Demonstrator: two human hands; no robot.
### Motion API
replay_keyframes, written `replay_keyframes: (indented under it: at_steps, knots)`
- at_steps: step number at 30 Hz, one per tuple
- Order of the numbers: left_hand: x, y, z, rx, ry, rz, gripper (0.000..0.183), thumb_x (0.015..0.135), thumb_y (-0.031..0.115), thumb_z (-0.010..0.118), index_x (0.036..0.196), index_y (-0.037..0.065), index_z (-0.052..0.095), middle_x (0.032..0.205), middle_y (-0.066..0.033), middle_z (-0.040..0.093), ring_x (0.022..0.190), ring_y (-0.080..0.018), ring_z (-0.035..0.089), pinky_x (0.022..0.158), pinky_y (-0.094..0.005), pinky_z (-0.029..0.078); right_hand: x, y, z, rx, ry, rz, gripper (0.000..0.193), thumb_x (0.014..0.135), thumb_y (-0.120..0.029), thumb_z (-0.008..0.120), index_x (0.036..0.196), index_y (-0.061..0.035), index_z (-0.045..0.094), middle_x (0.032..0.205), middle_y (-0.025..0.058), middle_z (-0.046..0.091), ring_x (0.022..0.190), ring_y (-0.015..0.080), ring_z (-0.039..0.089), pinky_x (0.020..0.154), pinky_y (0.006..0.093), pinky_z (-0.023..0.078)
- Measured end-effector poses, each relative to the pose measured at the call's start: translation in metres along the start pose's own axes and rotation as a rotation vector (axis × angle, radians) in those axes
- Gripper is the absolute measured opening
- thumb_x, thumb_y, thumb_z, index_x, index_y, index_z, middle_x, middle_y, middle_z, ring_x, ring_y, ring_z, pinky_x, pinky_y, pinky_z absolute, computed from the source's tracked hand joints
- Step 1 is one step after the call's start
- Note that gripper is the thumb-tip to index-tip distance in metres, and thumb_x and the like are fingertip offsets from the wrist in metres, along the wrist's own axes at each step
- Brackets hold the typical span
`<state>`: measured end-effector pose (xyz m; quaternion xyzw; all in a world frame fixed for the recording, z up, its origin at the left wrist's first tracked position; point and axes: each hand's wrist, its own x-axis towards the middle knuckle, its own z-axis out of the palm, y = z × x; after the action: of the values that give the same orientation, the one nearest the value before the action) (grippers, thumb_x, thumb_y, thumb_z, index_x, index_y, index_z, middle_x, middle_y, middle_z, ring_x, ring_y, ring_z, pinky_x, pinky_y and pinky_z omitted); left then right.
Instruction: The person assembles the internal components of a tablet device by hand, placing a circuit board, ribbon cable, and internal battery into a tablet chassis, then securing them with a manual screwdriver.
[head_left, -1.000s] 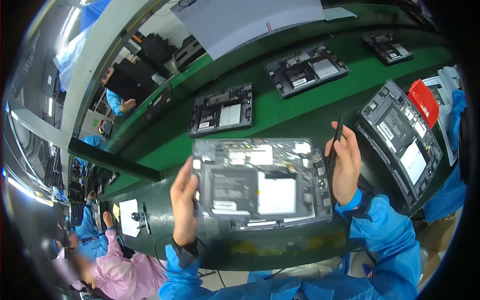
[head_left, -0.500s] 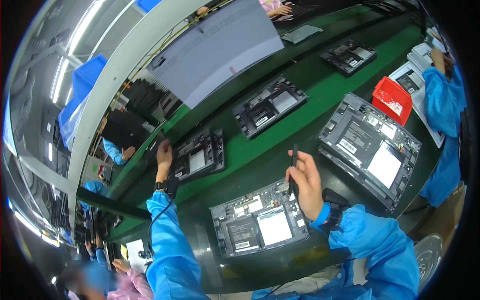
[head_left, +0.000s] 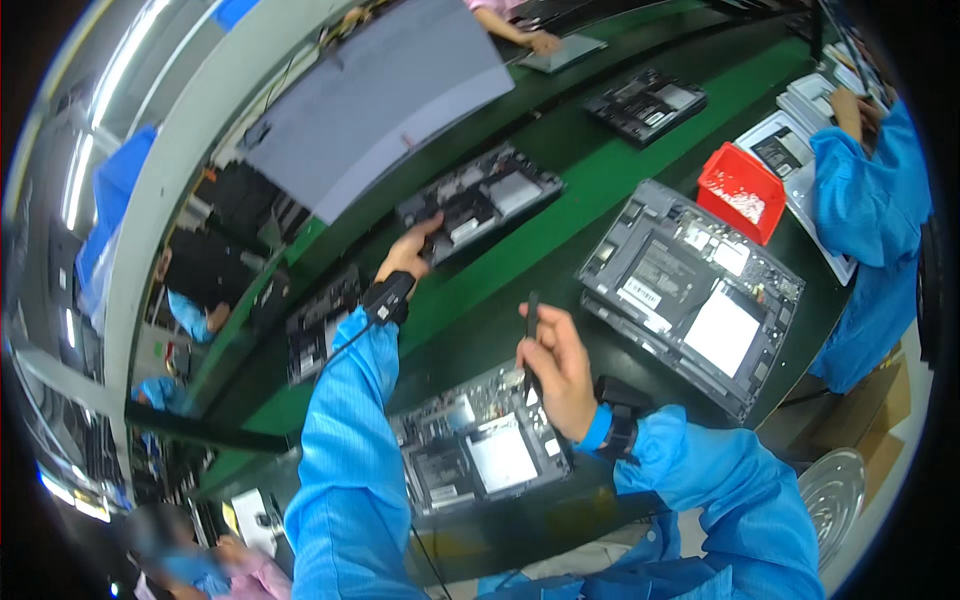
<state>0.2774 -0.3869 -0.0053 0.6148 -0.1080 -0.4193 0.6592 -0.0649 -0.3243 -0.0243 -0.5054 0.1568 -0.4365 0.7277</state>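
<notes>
On the green belt, my left hand (head_left: 408,252) grips the left edge of an opened laptop base (head_left: 515,193), its thumb on top and the other fingers partly hidden. My right hand (head_left: 562,372) pinches a slim black stick-shaped tool (head_left: 531,318), held upright; its exact kind cannot be told. Below that hand lies another opened laptop base (head_left: 436,468) with a dark battery, a bright white rectangle and an exposed board. My left sleeve covers part of its left side.
At right sit stacked laptop bases (head_left: 655,265), beside a red bin (head_left: 742,190) of small clear pieces. Other bases (head_left: 318,325) (head_left: 650,105) lie along the belt. A co-worker in blue (head_left: 865,190) works at far right. A large grey sheet (head_left: 380,110) hangs behind the belt.
My left hand has moved right from the far-left base to the middle one and taken hold of its edge. The right hand keeps the tool. The whole view has shifted.
</notes>
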Motion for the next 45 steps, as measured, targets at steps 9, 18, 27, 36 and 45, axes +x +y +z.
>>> replay_keyframes:
  at_steps: [9,18,27,36,45]
  knots:
    - [-0.215,0.015,-0.062,0.067,0.038,0.065,0.040,0.095,0.024,0.080,0.123,-0.003,0.068,0.116,-0.0107,0.075,0.099,-0.0182,0.072,0.087,-0.0336,0.061,-0.013,-0.046,-0.001,0.092,0.012,-0.307,0.055,0.100,-0.005,0.051,0.152,0.0068,0.038,0.148,0.0219,0.053,0.088,0.0166,0.059,0.084,0.0305,0.048]
    - [-0.411,-0.104,-0.123,0.163,0.265,-0.025,0.046,0.096,0.015,0.079,0.133,-0.004,0.060,0.118,-0.0095,0.074,0.105,-0.0153,0.071,0.097,-0.0308,0.055,-0.012,-0.061,0.013,-0.047,0.066,-0.274,0.053,0.101,-0.016,0.052,0.147,0.0100,0.042,0.093,0.0115,0.061,0.087,0.0150,0.056,0.086,0.0305,0.043]
    - [-0.402,-0.102,-0.106,1.347,-0.219,0.888,0.043,0.081,0.009,0.083,0.123,0.005,0.073,0.128,-0.0077,0.071,0.099,-0.0254,0.064,0.087,-0.0378,0.050,-0.021,-0.035,0.019,-0.046,-0.347,0.024,0.023,0.102,-0.004,0.063,0.120,-0.0042,0.049,0.105,0.0137,0.071,0.099,0.0141,0.064,0.085,0.0282,0.052]
    - [-0.384,-0.111,-0.101,1.597,-0.325,1.324,0.044,0.086,0.030,0.083,0.123,0.008,0.076,0.124,-0.0021,0.072,0.083,-0.0142,0.057,0.069,-0.0284,0.043,-0.046,-0.068,0.002,-0.805,-0.691,0.013,0.031,0.086,-0.003,0.082,0.112,-0.0015,0.065,0.104,0.0125,0.078,0.095,0.0237,0.074,0.085,0.0350,0.057]
    - [-0.373,-0.118,-0.104,1.462,-0.245,1.303,0.040,0.085,0.034,0.084,0.111,0.005,0.078,0.120,-0.0011,0.072,0.083,-0.0162,0.056,0.069,-0.0300,0.043,-0.025,-0.050,0.048,-1.275,-1.066,-0.531,0.041,0.083,-0.012,0.069,0.123,-0.0057,0.071,0.090,0.0053,0.057,0.082,0.0253,0.055,0.076,0.0405,0.038]
